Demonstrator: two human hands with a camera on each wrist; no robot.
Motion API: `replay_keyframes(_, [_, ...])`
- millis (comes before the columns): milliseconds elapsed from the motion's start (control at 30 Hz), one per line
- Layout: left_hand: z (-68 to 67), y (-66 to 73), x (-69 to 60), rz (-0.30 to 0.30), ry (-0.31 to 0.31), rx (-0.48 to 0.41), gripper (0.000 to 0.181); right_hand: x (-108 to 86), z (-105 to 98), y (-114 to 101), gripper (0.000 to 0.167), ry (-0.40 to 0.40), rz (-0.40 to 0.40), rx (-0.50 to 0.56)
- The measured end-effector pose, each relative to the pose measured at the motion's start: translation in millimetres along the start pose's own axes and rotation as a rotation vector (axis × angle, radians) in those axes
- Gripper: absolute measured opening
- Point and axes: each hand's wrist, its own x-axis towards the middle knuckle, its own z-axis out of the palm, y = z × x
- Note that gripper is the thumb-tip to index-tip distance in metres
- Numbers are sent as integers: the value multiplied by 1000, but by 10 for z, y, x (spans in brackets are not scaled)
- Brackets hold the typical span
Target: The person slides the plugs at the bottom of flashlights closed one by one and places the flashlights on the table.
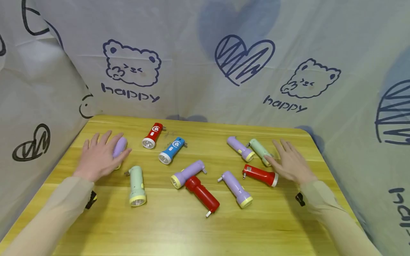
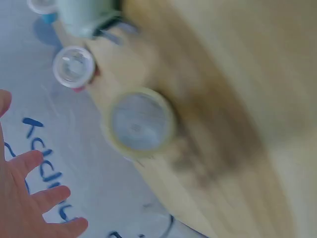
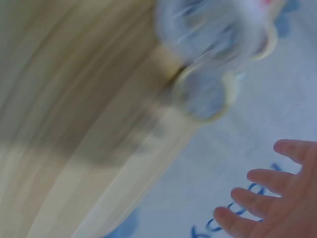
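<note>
My left hand (image 1: 99, 158) is spread over the left side of the table, above a purple flashlight (image 1: 120, 146) that it partly hides. In the left wrist view, the fingers (image 2: 52, 198) are apart and hold nothing, with a yellow-rimmed flashlight lens nearby. On the right, my right hand (image 1: 290, 163) hovers with extended fingers near a mint-green flashlight (image 1: 258, 151) and a red flashlight (image 1: 260, 175); the thumb overlaps the green one's lens end. Whether it touches cannot be told. The right wrist view shows these fingers (image 3: 270, 181) apart, holding nothing.
Between the hands lie a small red flashlight (image 1: 153, 135), a blue one (image 1: 172, 150), a large red one (image 1: 203, 195) touching a purple one (image 1: 189, 173), two more purple ones (image 1: 236, 188) and a mint-green one (image 1: 136, 183). White printed cloth (image 1: 192, 99) surrounds the wooden table (image 1: 160, 231).
</note>
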Motion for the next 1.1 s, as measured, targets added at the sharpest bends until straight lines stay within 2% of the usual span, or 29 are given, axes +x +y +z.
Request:
replay_keyframes(167, [-45, 333, 257, 69, 17, 0, 67, 103, -88, -309, 70, 112, -43, 183])
replay_keyframes(267, [-33, 559, 443, 92, -16, 8, 64, 175, -124, -517, 58, 160, -87, 347])
replay_keyframes(400, [57, 827, 659, 111, -57, 6, 64, 244, -160, -832, 43, 178, -121, 616])
replay_keyframes(500, [163, 1000, 771, 98, -99, -19, 62, 291, -151, -1056, 36, 176, -114, 794])
replay_keyframes(600, [269, 1148, 839, 53, -175, -34, 63, 349, -115, -1255, 35, 154, -84, 1014])
replay_keyframes(667, [325, 1223, 861, 13, -239, -39, 70, 386, -81, -1364, 35, 128, -52, 1164])
replay_keyframes(767, [403, 1293, 880, -38, -311, -40, 80, 440, -34, -1493, 34, 90, 6, 1326])
replay_keyframes(933, [529, 1338, 902, -80, -401, -17, 93, 513, 52, -1621, 33, 0, 108, 1450])
replay_keyframes(1100, [553, 1398, 910, -106, -482, 9, 100, 550, 137, -1678, 40, -111, 205, 1527])
